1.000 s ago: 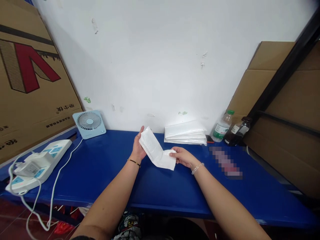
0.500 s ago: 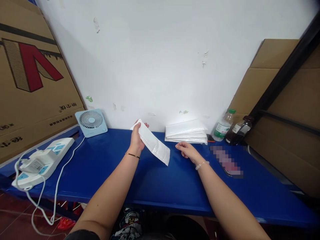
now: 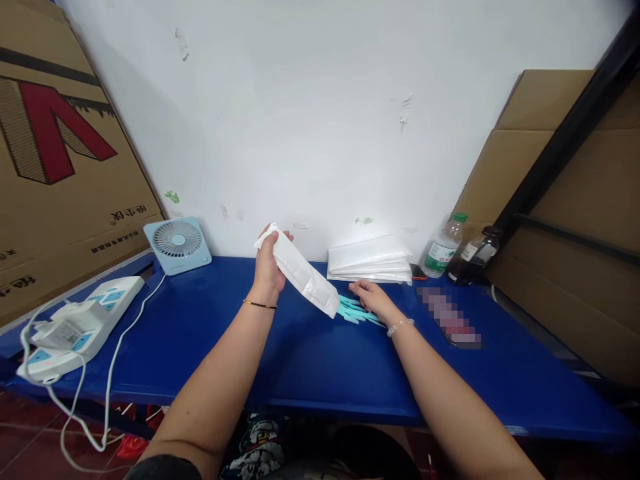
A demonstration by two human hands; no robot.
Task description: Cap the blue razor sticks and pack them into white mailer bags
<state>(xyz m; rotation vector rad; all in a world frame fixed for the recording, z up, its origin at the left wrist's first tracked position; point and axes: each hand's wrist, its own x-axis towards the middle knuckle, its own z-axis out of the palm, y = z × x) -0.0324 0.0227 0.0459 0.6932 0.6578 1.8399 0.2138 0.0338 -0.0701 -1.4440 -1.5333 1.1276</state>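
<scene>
My left hand point(image 3: 267, 267) grips the upper end of a long white padded pouch point(image 3: 300, 273) and holds it tilted, mouth down, above the blue table point(image 3: 200, 333). Several thin teal sticks point(image 3: 353, 310) lie spilled on the table just below the pouch's lower end. My right hand point(image 3: 370, 299) rests flat on the table with its fingers stretched over those teal sticks. A stack of similar white pouches point(image 3: 370, 260) lies against the wall just beyond my right hand.
A small light-blue fan point(image 3: 177, 243) stands at the back left. A white power strip with plugs and cables point(image 3: 75, 327) sits at the table's left end. Two bottles point(image 3: 460, 253) stand at the back right. Cardboard boxes point(image 3: 60, 147) lean on both sides.
My right hand let go of the pouch and came down on the table. My left hand raised and tipped the pouch, and teal sticks now lie on the table beneath it.
</scene>
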